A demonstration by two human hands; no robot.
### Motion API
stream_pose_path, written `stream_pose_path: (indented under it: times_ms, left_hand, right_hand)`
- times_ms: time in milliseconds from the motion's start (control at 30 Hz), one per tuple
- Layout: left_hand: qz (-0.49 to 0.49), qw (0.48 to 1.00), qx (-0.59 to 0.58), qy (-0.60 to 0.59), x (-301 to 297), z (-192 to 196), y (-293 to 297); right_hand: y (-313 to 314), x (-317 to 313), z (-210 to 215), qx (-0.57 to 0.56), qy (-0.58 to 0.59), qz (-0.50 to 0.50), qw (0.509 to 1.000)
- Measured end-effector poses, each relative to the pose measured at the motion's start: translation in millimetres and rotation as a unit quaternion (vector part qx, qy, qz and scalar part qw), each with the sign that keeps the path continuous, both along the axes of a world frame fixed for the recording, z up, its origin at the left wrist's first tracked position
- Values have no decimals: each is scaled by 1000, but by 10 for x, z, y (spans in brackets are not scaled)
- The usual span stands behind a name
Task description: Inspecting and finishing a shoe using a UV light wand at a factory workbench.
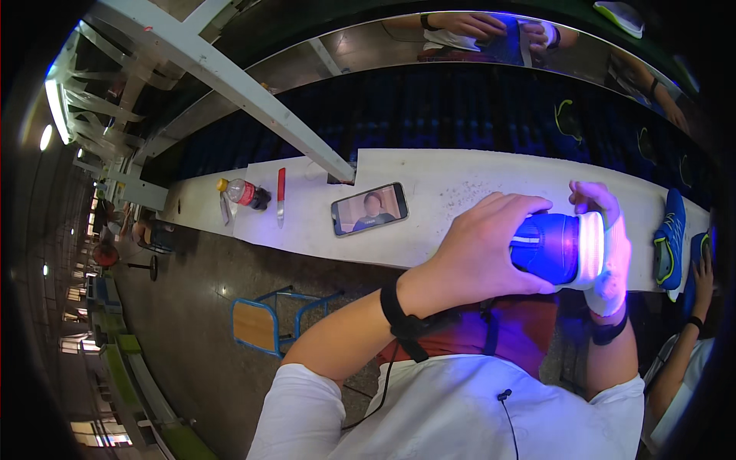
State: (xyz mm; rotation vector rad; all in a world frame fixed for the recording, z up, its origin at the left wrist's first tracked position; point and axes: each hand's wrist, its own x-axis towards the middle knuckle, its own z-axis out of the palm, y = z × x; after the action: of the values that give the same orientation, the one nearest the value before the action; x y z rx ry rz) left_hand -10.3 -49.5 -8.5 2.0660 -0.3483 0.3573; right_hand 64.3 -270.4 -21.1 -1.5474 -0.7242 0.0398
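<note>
While my left hand [479, 249] wraps its fingers [521, 205] closed over the top of the blue shoe [546, 247], my right hand [609, 253] clamps its white sole end. The shoe is held in the air just over the near edge of the white bench [445, 188]. Risk noted: the grip covers only the ends, so a twist could let it drop. A phone [369, 208] lies nearby, well apart.

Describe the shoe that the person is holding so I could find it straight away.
Start at the long white workbench running across the picture and go to its right part, where both hands meet. The blue shoe sits between the left hand and the gloved right hand. Unlike the blue shoe with green trim lying further right, it glows under violet light.
</note>
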Motion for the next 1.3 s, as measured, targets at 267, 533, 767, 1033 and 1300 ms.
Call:
stream_pose_path:
  times_ms: [267, 533, 767, 1033, 1300]
  left_hand:
    - [-34, 974, 88, 208, 107, 294, 138]
    - [-4, 974, -51, 220, 70, -14, 338]
    - [3, 969, 33, 247, 355, 259, 80]
    - [-29, 960, 245, 133, 505, 491, -568]
    - [-126, 944, 295, -75, 210, 431, -848]
  right_hand:
    - [314, 96, 34, 182, 123, 84, 972]
    - [579, 510, -221, 251, 315, 152, 902]
    - [465, 531, 39, 80, 237, 180, 951]
    - [-225, 436, -39, 151, 70, 125, 978]
    - [-655, -111, 162, 153, 198, 121, 961]
